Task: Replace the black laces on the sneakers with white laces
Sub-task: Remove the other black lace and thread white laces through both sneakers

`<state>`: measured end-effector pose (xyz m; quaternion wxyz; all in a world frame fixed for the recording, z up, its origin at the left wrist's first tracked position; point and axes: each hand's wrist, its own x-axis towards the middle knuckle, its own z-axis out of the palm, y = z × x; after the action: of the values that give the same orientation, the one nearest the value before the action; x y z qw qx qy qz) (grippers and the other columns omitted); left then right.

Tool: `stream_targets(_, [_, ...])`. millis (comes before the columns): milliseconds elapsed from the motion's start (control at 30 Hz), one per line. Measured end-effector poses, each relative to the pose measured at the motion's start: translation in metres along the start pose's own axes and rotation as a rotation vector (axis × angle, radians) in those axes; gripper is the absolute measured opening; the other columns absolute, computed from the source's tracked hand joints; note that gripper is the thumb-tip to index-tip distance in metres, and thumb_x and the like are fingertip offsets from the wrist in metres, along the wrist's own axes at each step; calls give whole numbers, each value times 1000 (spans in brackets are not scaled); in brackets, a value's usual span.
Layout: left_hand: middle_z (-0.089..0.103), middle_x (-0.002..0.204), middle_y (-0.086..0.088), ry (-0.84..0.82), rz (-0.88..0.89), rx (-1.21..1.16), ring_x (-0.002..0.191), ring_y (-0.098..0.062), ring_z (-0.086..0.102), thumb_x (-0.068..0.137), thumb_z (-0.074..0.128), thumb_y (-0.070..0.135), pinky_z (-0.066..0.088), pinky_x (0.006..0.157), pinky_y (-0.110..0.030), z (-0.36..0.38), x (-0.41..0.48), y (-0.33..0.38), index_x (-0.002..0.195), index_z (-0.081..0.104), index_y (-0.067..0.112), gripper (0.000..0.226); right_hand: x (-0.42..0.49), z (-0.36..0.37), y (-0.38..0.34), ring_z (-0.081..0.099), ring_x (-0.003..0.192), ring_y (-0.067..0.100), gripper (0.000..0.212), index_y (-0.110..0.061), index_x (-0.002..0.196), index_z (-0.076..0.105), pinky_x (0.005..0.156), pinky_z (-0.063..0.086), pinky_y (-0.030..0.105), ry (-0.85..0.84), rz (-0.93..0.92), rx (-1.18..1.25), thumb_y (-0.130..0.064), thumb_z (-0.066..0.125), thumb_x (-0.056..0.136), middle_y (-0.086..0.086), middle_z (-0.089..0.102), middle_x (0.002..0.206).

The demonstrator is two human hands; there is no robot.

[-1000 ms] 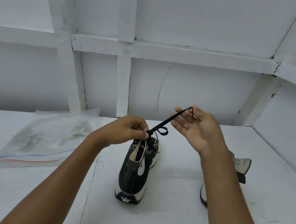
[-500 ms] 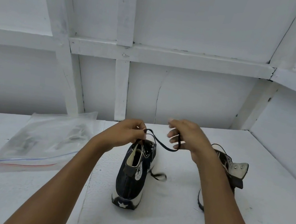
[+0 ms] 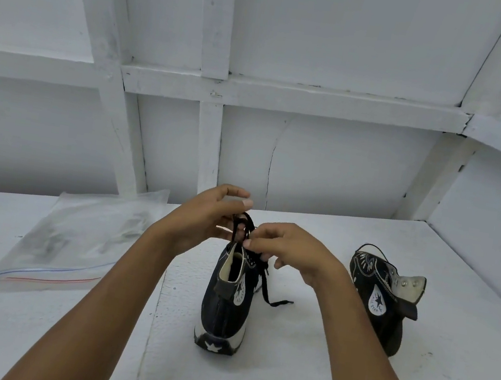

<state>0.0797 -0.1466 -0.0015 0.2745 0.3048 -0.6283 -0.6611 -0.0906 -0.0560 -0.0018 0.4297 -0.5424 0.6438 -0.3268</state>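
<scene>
Black lace (image 3: 247, 222) is pinched by right hand (image 3: 292, 251), left hand's (image 3: 202, 218) grip hidden, hands together above sneaker (image 3: 225, 303).

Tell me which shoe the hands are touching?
The middle sneaker: the left hand and right hand hold its black lace. The right sneaker sits untouched.

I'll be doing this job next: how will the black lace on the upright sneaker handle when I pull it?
Likely floppy: the black lace droops from the left hand and right hand beside the sneaker, its end lying limp on the table. Probably light, since fingertip pinches hold it.
</scene>
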Motion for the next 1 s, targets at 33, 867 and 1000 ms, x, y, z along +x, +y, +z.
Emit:
stream_targets(33, [63, 78, -8, -1, 2, -7, 73, -23, 63, 85, 69, 27, 53, 75, -38, -1, -1, 0, 125, 55, 14, 44, 2, 2, 1, 55, 76, 12, 7, -21, 79, 68, 69, 39, 27, -4, -13, 56, -23, 72, 85, -6, 64, 80])
stream_targets(867, [68, 103, 0, 101, -335, 1137, 79, -16, 66, 97, 57, 46, 55, 71, -29, -38, -11, 6, 121, 64, 21, 35, 3, -2, 30, 38, 68, 20, 35, -16, 74, 38, 62, 29, 29, 379, 120, -290, -37, 63, 87, 4, 41, 72])
stream_targets(1000, [69, 102, 4, 54, -16, 971, 78, -13, 63, 94, 58, 49, 53, 69, -30, -22, -15, 11, 101, 69, 19, 33, -8, 6, 2, 44, 57, 8, 40, -16, 73, 52, 55, 32, 23, 220, -20, -109, -51, 70, 82, -9, 52, 65])
